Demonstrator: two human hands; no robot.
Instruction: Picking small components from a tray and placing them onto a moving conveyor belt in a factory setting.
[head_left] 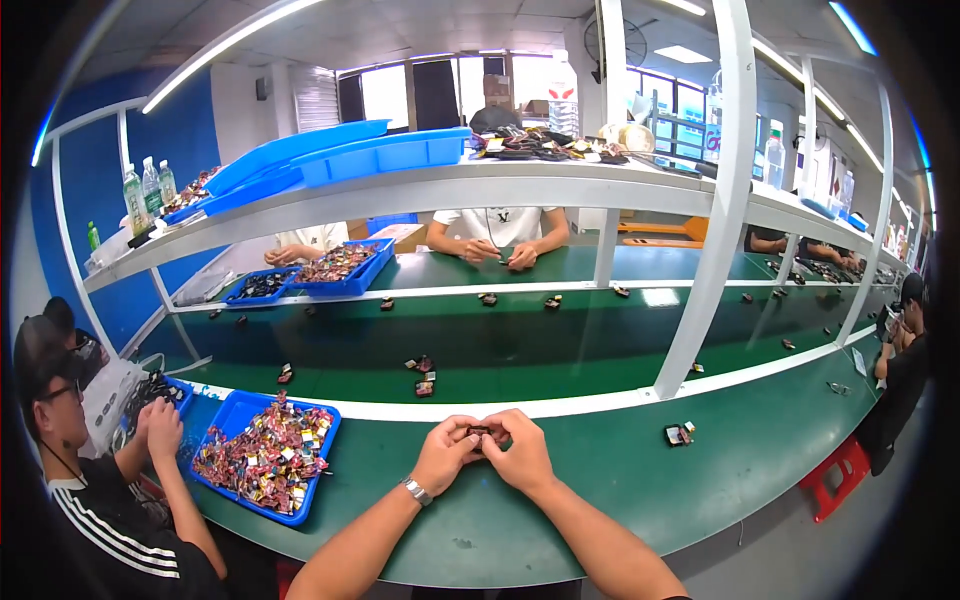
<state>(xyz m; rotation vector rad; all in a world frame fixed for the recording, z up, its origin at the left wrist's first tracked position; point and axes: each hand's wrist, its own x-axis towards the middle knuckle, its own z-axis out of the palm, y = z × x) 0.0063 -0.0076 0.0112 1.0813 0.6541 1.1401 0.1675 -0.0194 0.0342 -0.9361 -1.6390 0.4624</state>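
Over the near green bench, my left hand (441, 462) and my right hand (522, 458) meet in front of me. Between their fingertips is a small dark part (480, 431), mostly covered by the thumbs and fingers, so its exact kind does not show. Both hands are closed on it. Left of my hands, a blue tray (333, 425) lies heaped with small wired electronic parts (262, 455) in red, yellow and white. To the right, a little cluster of similar parts (679, 434) rests on the bench.
A co-worker (120, 480) sits at the left, hands raised. Beyond the bench's white rail, several small parts (424, 378) lie on a green belt. A white shelf (480, 182) on posts (708, 230) spans overhead, bearing blue trays and bottles. A red stool (838, 478) stands at right.
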